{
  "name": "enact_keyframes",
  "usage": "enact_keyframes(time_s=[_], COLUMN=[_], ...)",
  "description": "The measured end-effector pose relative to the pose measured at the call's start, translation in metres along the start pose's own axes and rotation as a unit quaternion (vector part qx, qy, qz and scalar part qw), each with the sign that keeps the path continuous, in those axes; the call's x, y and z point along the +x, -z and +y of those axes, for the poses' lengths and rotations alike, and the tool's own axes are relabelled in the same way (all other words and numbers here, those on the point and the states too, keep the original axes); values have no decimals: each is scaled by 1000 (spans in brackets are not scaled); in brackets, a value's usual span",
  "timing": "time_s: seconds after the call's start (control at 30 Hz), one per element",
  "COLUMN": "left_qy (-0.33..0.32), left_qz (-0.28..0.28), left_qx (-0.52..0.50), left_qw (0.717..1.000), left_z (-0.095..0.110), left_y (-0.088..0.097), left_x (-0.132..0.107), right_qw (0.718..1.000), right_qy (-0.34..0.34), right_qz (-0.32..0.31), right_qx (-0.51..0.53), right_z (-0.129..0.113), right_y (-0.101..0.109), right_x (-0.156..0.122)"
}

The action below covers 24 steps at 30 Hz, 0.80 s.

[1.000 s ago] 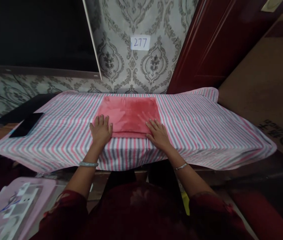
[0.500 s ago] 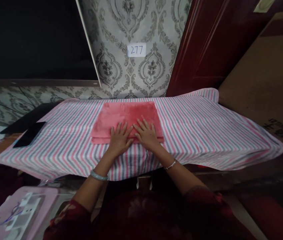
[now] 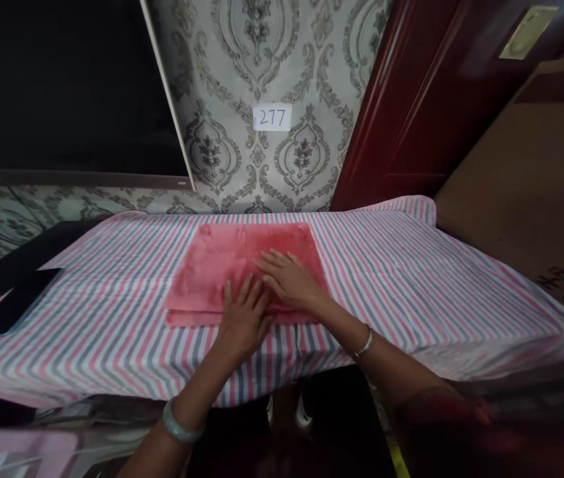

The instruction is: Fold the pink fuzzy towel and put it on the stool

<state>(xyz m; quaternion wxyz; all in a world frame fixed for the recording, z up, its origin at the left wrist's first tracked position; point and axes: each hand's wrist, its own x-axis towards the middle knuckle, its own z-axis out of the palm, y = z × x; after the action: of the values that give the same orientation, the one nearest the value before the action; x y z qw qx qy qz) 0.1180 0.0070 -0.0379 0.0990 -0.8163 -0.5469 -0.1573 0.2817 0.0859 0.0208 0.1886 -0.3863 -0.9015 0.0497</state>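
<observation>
A folded pink-red towel (image 3: 212, 265) lies flat on a striped cloth (image 3: 391, 279) that covers the table. Its near edge shows two layers. My left hand (image 3: 244, 318) rests on the towel's near edge, fingers spread and pointing away from me. Further in, right of the middle, my right hand (image 3: 289, 282) lies flat on the towel with its fingers stretched toward the left. Both hands press from above and grasp nothing.
A black phone (image 3: 15, 302) lies at the table's left end. Behind stand a dark TV screen (image 3: 57, 86) and patterned wallpaper with a paper label (image 3: 272, 117) reading 277. A large cardboard box (image 3: 531, 172) stands at the right, before a dark red door (image 3: 426, 99).
My right hand has slid further onto the towel and turned its fingers leftward. My left hand stays at the near edge. The head view has tilted up and come closer.
</observation>
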Motion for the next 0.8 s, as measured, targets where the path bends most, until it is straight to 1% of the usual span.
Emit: enact_keyframes(time_s=[0.07, 0.17, 0.23, 0.27, 0.33, 0.37, 0.5, 0.57, 0.63, 0.73, 0.8], left_qy=[-13, -13, -12, -14, -17, -18, -22, -25, -25, -21, -18], left_qz=[-3, -3, 8, 16, 31, 35, 47, 55, 59, 53, 45], left_qx=[-6, -15, -16, -15, -12, -8, 7, 9, 5, 0, -4], left_qw=[1000, 1000, 1000, 1000, 999, 999, 999, 998, 998, 998, 999], left_z=[8, 16, 18, 18, 18, 17, 18, 18, 19, 19, 20], left_y=[-4, -14, -19, -21, -21, -20, -18, -19, -21, -21, -21], left_x=[3, 1, -3, -5, -8, -9, -9, -8, -9, -9, -8], right_qw=[998, 988, 982, 981, 982, 983, 984, 981, 983, 989, 991], right_qy=[36, 99, 128, 133, 116, 95, -20, -59, -72, -70, -68], right_qz=[-44, -121, -138, -139, -145, -150, -173, -181, -169, -125, -111], right_qx=[-11, -23, -26, -27, -36, -43, -43, -28, -25, -31, -28], right_z=[9, 27, 41, 49, 66, 75, 104, 113, 119, 123, 123], right_y=[-1, -14, -23, -26, -28, -27, -24, -29, -37, -49, -52], right_x=[23, 46, 58, 64, 78, 87, 122, 132, 136, 134, 131])
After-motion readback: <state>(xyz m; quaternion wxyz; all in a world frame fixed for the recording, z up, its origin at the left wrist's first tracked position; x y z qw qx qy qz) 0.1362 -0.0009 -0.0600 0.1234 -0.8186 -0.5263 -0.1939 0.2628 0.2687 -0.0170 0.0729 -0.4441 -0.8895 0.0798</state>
